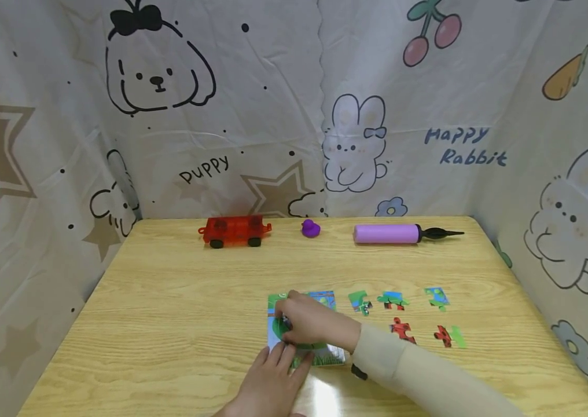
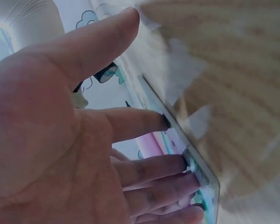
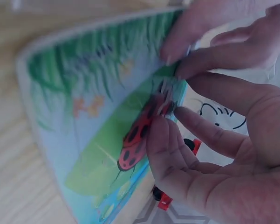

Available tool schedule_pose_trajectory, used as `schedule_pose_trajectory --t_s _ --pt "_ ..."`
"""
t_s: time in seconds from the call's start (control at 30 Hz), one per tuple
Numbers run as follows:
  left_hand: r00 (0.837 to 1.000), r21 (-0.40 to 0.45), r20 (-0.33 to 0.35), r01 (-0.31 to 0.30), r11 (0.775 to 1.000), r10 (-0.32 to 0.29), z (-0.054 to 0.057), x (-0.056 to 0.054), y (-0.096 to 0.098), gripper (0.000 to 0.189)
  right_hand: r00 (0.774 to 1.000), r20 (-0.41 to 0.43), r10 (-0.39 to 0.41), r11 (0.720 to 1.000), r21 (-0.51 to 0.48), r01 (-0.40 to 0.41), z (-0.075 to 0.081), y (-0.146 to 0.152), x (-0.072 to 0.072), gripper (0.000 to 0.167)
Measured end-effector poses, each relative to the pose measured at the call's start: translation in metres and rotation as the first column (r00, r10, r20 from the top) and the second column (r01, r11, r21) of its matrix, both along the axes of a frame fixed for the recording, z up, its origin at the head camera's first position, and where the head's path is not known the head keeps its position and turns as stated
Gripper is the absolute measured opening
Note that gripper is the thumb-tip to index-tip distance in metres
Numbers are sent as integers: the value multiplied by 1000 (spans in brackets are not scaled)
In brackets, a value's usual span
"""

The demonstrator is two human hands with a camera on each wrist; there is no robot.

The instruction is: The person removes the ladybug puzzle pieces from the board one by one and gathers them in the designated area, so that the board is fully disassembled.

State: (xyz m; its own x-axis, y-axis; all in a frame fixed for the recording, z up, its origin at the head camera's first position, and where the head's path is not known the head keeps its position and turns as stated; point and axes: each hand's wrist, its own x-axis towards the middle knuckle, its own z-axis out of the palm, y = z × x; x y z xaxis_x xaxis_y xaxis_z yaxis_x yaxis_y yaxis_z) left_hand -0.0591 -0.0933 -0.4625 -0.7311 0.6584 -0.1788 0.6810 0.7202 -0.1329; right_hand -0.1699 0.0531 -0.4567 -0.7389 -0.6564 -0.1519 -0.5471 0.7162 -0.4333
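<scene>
A puzzle board [image 1: 333, 354] with a ladybug picture [image 3: 142, 126] on a green leaf lies on the table under both hands. Thumb and index finger of my right hand [image 1: 308, 319] pinch a small puzzle piece [image 3: 165, 100] right at the ladybug's head end. Most of that piece is hidden by the fingers. My left hand [image 1: 272, 379] rests its extended fingertips on the board's near edge, thumb held apart from it in the left wrist view. To the right lie several loose puzzle pieces [image 1: 402, 329], some green and blue, others red and black.
Along the table's back edge stand a red toy wagon [image 1: 232, 230] with black wheels, a purple rubber duck [image 1: 311, 229] and a purple hand pump [image 1: 386, 234] with a black nozzle. A printed curtain [image 1: 268, 104] hangs behind and at both sides.
</scene>
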Motion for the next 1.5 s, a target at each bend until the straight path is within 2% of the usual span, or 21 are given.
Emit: schedule_pose_trajectory --t_s 0.13,0.27,0.47,0.63,0.77,0.87,1.03,1.3,1.5 --pt "1000 -36 -2 -2 999 2 4 -2 1 93 998 63 -16 1000 3 15 4 -2 -5 32" --pt "999 -38 44 -13 999 15 6 -5 1 92 995 94 -32 999 8 31 4 -1 -8 33" --pt "994 -21 110 -22 1000 25 9 -8 1 90 993 110 -42 998 -34 46 3 4 -6 35" --pt "987 -13 161 -25 1000 26 13 -11 -1 90 995 94 15 995 -98 -5 1 9 -7 30" --pt "981 -26 193 -18 999 22 16 -14 -2 87 991 67 119 983 -146 -108 -3 14 -7 33" --pt "982 -27 188 -7 1000 12 17 -15 -3 86 982 37 186 969 -173 -177 -5 17 -7 35" --pt "982 -21 188 -16 1000 19 17 -16 -4 87 978 40 204 953 -238 -190 -7 25 -8 29" --pt "982 10 188 -22 1000 20 16 -16 -5 86 988 56 146 940 -318 -121 0 59 -11 27" --pt "965 55 260 -49 997 33 14 -18 -8 84 983 63 173 931 -335 -143 6 102 -9 24"
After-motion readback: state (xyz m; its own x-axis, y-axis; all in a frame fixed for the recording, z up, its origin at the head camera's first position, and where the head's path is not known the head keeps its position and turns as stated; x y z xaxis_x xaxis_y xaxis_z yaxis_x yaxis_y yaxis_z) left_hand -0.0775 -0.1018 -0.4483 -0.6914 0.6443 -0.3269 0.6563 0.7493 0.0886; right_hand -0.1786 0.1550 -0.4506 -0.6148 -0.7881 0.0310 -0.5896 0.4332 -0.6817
